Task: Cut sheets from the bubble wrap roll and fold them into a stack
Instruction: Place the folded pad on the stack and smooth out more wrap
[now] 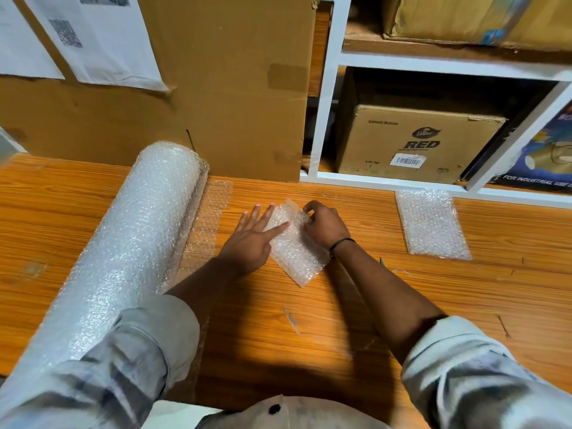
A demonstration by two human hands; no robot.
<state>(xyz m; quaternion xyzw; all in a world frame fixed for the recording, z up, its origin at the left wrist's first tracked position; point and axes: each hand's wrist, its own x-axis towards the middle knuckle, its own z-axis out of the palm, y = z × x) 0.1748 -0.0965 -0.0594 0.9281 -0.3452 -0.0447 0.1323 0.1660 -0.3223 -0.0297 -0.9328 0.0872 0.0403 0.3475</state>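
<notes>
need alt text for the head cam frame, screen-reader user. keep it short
Two hands fold a small bubble wrap sheet on a wooden table: the left hand presses flat on it, the right hand pinches its far edge. A big bubble wrap roll lies to the left, a folded piece to the right, by a white shelf with cardboard boxes.

The brown carton (pixel 414 140) on the far shelf reads "Ayurvedic Medicine", "Dabur" and "RED". The dark box (pixel 538 156) at far right reads "FOR INDUSTRIAL USE".

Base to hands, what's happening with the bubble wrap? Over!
Left grip flat, pressing folded sheet. Right grip pinching its edge. Stack apart on right, nothing between.
</notes>
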